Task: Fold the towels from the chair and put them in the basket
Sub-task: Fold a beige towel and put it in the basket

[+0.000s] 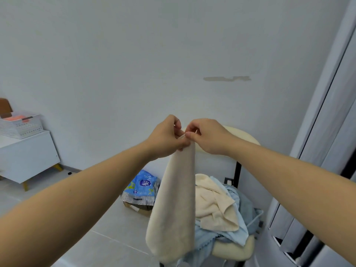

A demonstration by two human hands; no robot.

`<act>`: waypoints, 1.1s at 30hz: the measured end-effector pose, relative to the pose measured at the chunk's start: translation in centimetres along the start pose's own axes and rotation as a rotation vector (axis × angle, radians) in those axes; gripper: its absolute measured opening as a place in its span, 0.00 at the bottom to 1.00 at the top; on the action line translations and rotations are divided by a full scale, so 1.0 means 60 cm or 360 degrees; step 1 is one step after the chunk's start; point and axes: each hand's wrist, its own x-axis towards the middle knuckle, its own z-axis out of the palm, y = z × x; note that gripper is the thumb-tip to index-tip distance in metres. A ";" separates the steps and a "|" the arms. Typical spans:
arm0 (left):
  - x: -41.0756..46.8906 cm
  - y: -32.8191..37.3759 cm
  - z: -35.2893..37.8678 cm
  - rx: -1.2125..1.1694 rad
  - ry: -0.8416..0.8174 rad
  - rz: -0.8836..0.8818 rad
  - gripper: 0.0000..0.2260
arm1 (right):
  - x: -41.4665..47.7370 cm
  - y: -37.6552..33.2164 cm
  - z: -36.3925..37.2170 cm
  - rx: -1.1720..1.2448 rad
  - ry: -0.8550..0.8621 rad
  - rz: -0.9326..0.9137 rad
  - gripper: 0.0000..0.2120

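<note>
Forearms reach forward to where the left hand (165,137) and right hand (208,137) meet. Both pinch the top corners of a cream towel (173,209), which hangs doubled in front of the chair (231,249). More towels (213,205), cream and blue, lie heaped on its seat. A blue packet (143,185) on the floor bears unreadable print. At far left, the basket (21,126) sits on a cabinet (28,157).

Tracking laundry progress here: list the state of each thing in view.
Hanging towel: beige, held up, draped downward.
Left hand: pinches its top edge.
Right hand: pinches the same edge, beside the left.
Chair: seat piled with towels.
Cream towel: crumpled on top of the pile.
Blue towels: crumpled beneath it.
Basket: on the white cabinet, something pink inside.
</note>
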 end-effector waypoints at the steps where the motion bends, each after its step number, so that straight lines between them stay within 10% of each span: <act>1: 0.000 -0.002 0.002 0.0068 0.0006 0.0009 0.18 | 0.001 0.001 0.000 0.0021 0.0007 0.0024 0.04; 12: -0.025 -0.037 0.029 0.0273 -0.0169 0.0119 0.19 | 0.005 0.055 -0.070 0.0314 0.0316 0.0374 0.08; 21: -0.027 -0.062 0.017 0.0611 -0.0270 0.0084 0.07 | -0.024 0.076 -0.100 0.0063 -0.0210 0.0201 0.07; 33: -0.056 -0.081 0.007 0.0741 -0.0509 -0.0069 0.12 | -0.001 0.116 -0.101 -0.0072 0.0308 0.0342 0.05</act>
